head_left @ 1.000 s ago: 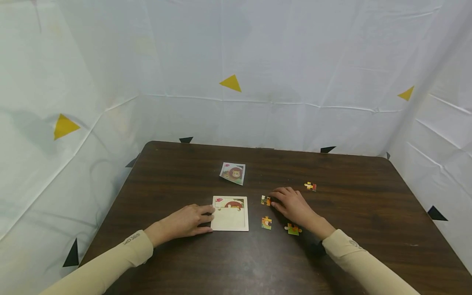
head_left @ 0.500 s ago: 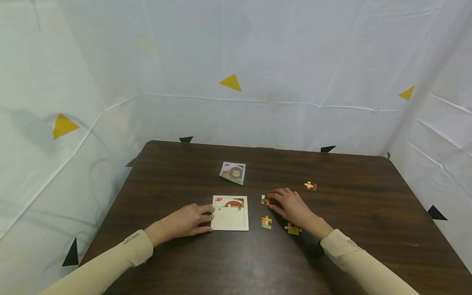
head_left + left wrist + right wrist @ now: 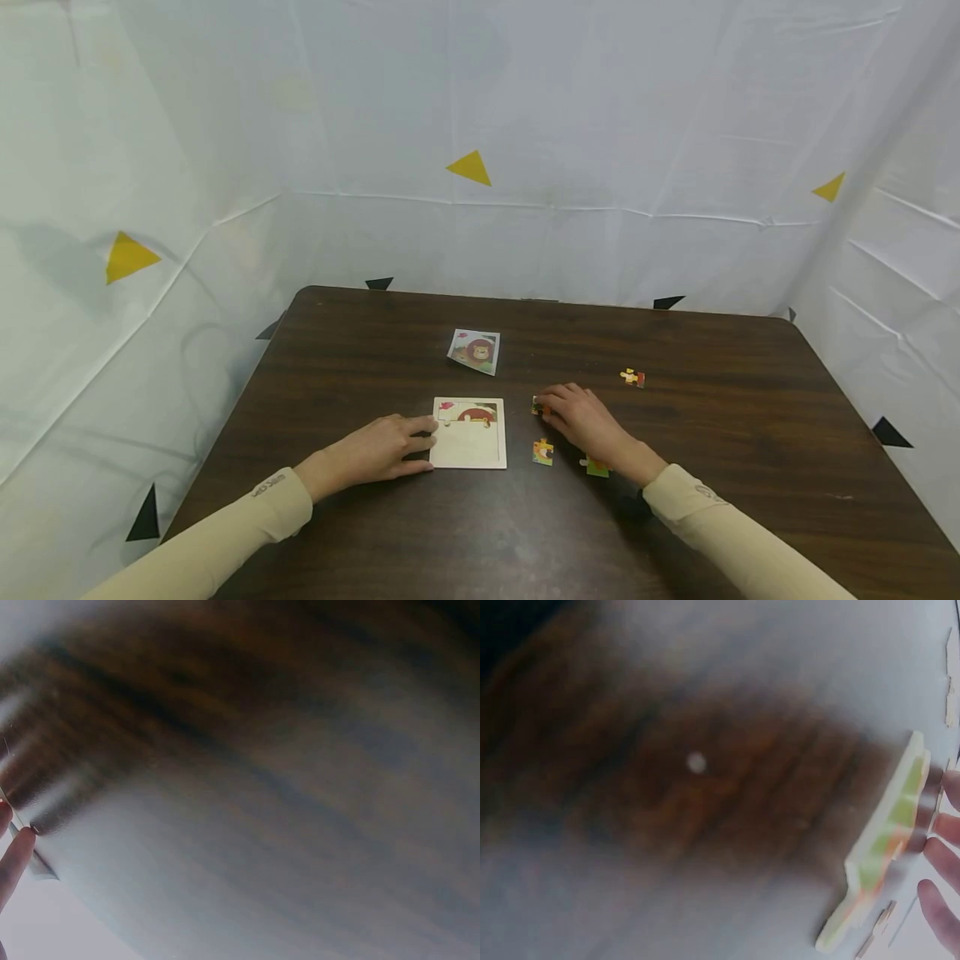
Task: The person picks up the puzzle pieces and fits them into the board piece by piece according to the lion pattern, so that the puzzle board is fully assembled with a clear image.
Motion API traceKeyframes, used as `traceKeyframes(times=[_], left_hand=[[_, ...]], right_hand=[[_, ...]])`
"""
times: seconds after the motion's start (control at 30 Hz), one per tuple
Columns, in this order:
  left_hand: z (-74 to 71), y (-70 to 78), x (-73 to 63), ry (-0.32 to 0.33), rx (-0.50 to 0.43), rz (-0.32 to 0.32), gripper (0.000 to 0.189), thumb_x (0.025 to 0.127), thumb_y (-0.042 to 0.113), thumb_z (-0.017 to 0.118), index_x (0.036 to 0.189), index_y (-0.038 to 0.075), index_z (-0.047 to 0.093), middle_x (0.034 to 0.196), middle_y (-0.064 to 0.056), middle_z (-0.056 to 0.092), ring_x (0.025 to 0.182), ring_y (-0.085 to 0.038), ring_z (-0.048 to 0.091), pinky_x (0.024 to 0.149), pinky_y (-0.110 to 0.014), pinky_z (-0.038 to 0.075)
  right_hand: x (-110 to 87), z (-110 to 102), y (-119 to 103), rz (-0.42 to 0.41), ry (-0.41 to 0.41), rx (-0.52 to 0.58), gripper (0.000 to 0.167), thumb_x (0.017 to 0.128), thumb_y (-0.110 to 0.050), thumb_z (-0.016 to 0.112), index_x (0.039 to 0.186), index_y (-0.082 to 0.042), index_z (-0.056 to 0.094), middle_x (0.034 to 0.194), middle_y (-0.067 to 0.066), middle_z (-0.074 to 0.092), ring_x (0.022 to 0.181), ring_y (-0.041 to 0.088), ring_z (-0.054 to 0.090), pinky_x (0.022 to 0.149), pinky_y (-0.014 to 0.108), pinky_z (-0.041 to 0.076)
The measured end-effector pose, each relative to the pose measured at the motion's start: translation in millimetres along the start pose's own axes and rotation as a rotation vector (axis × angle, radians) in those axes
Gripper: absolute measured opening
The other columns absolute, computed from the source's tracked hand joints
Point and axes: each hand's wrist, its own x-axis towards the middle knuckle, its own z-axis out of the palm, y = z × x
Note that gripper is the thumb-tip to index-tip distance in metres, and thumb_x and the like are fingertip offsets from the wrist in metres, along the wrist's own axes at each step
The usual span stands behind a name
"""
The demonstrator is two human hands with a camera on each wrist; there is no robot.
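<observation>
My left hand (image 3: 371, 450) lies at the left edge of a square puzzle tray (image 3: 468, 450), fingertips touching its rim. In the left wrist view only a bit of its fingers (image 3: 16, 862) shows. Fitted pieces fill the tray's top strip, with a pink flower and brown mane; the rest is bare board. Right of the tray, my right hand (image 3: 588, 423) has its fingertips over a small puzzle piece (image 3: 536, 407), partly covering it. The right wrist view shows these fingers (image 3: 941, 859) extended and spread, beyond a nearer green-and-orange piece (image 3: 891, 832).
One loose puzzle piece (image 3: 542, 452) lies right of the tray, and a green-edged piece (image 3: 597, 468) sits below my right wrist. Farther back at right is another piece (image 3: 632, 377). A lion picture card (image 3: 475, 352) lies behind the tray on the dark wooden table (image 3: 360, 350).
My right hand has slid left, its fingers now covering more of the small puzzle piece, its forearm covering part of the green-edged one. The left hand and tray have stayed put.
</observation>
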Motion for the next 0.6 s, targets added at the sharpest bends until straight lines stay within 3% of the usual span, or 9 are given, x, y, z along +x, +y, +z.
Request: traceKeyframes(times=[0.4,0.6], left_hand=[[1.6,-0.8,-0.2,0.011,-0.003,0.000,0.036,0.092,0.039,0.065,0.116,0.012,0.071,0.122,-0.006,0.060,0.100,-0.014,0.064,0.084,-0.034,0.054],[1.5,-0.2,0.3,0.026,0.009,0.015,0.035,0.092,0.039,0.065,0.114,0.013,0.072,0.120,-0.006,0.060,0.097,-0.013,0.064,0.081,-0.032,0.055]], right_hand=[[1.7,0.2,-0.2,-0.041,0.000,-0.025,0.025,0.086,-0.009,0.072,0.112,-0.010,0.070,0.110,0.004,0.065,0.100,0.021,0.059,0.081,0.041,0.051],[2.5,-0.2,-0.7,-0.048,0.056,-0.035,0.027,0.086,-0.010,0.073,0.113,-0.010,0.070,0.110,0.004,0.066,0.097,0.021,0.059,0.075,0.038,0.049]])
